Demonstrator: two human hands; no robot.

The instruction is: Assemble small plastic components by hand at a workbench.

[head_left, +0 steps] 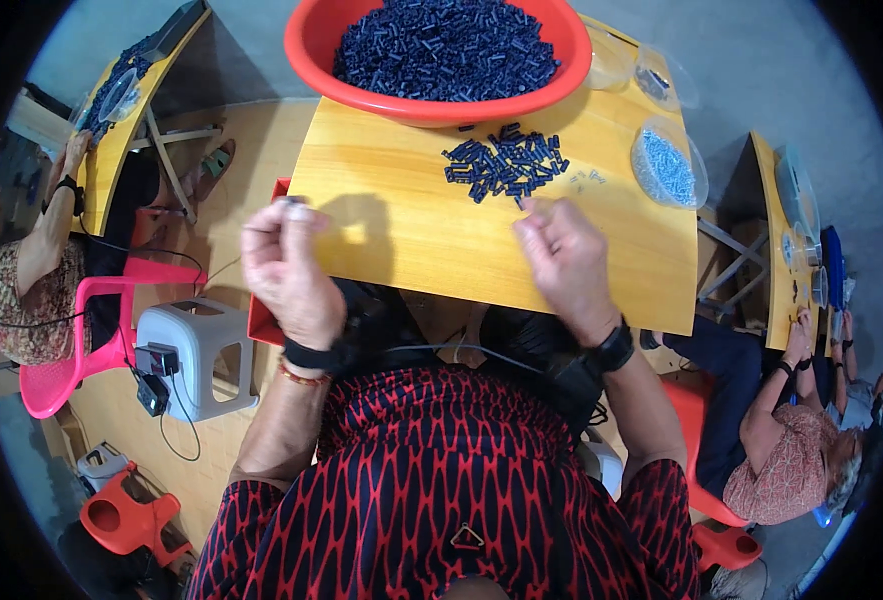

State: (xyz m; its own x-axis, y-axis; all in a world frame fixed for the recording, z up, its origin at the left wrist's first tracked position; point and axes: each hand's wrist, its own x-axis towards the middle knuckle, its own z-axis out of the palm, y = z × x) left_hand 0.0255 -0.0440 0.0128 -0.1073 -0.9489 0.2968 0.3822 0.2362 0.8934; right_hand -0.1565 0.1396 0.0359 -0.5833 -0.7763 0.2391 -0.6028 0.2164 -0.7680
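Note:
A loose pile of small dark blue tube-like pieces point(506, 162) lies on the yellow wooden table point(411, 235). My right hand point(569, 262) is at the pile's near edge, thumb and forefinger pinched on one small dark piece. Off the table's left edge, my left hand point(293, 265) is raised with its fingertips closed on a small dark piece point(295, 200), mostly covered by the fingers. Behind the pile, a red basin point(311, 70) holds a great many of the same dark pieces. A few tiny clear bits point(591, 178) lie right of the pile.
At the table's right edge stands a clear tub point(696, 170) of small pale blue pieces, with another clear container point(658, 80) behind. A grey stool point(196, 350) and a pink chair point(81, 340) are at left. Other people work at tables on both sides.

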